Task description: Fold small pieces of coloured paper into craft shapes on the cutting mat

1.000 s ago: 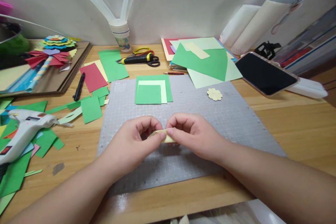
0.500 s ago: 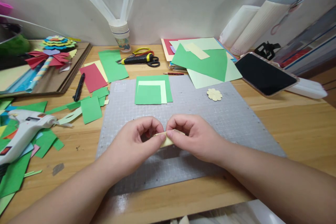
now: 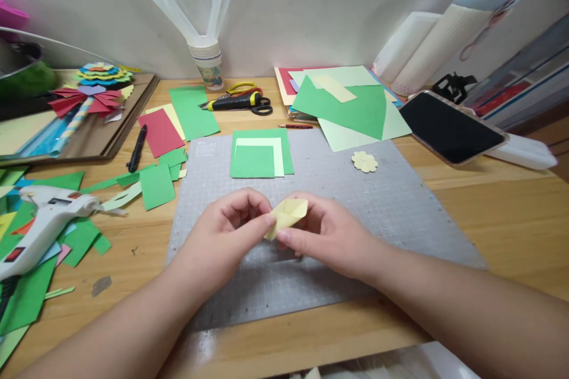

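Between my two hands is a small folded piece of pale yellow paper (image 3: 288, 213), its creased face tilted up towards me. My left hand (image 3: 233, 222) pinches its left edge between thumb and fingers. On the other side my right hand (image 3: 329, 231) grips it, thumb on the lower edge and fingers partly hidden behind. Both hands are above a grey cutting mat (image 3: 213, 296). A pale yellow paper flower (image 3: 364, 161) lies on the mat to the right. Stacked green and pale squares of paper (image 3: 253, 161) lie at the mat's far side.
At the left are a white glue gun (image 3: 48, 219), green paper scraps (image 3: 157, 186) and a black pen (image 3: 137, 148). Behind the mat lie scissors (image 3: 261, 106), a black-and-yellow cutter (image 3: 233, 100) and paper sheets (image 3: 351, 109). A phone (image 3: 453, 127) rests at right.
The yellow paper has been turned and partly opened, so its creased face now shows above my thumbs. My hands have shifted slightly, the right thumb moving lower along the paper.
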`<state>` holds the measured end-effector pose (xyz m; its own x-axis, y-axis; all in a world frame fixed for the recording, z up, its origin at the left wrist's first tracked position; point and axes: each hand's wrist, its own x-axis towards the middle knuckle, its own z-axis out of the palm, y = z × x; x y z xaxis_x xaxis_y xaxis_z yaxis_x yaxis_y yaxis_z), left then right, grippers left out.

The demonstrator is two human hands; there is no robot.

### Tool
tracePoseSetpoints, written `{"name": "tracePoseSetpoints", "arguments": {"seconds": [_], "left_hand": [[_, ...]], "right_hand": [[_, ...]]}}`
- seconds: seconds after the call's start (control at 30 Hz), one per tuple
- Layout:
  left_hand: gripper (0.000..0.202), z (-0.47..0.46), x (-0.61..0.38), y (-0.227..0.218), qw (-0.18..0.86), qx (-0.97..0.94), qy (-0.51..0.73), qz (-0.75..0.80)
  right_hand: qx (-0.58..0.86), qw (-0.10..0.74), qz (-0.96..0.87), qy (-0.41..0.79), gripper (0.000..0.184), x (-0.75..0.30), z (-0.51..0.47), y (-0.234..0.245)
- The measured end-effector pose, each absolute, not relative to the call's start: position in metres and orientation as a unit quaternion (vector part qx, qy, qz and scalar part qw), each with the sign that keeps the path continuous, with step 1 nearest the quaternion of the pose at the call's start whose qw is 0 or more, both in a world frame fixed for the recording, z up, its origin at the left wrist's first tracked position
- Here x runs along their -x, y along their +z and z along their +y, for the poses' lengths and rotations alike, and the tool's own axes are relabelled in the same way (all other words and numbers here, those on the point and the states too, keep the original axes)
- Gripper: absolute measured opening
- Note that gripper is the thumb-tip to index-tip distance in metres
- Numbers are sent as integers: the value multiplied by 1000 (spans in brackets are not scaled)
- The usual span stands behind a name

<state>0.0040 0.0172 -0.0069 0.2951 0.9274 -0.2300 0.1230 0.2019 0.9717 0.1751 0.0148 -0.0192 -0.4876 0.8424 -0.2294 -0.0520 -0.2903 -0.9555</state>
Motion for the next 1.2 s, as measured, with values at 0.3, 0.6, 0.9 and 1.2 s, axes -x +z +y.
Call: {"name": "tracePoseSetpoints", "arguments": {"seconds": [0.3,0.6,0.9,1.2], "left_hand": [[11,15,-6,-11,605,-559,303,479],[11,14,-5,-9,632,-543,293,469],[11,16,-6,-10,637,-531,300,471],[10,16,-5,-11,622,-548,297,473]], "right_hand": [[406,333,-521,673,7,-175,13,-21],[397,355,-501,682,5,-176,16,-20],[404,351,-503,679,5,-176,15,-21],[394,359,-502,681,5,-176,17,-20]]}}
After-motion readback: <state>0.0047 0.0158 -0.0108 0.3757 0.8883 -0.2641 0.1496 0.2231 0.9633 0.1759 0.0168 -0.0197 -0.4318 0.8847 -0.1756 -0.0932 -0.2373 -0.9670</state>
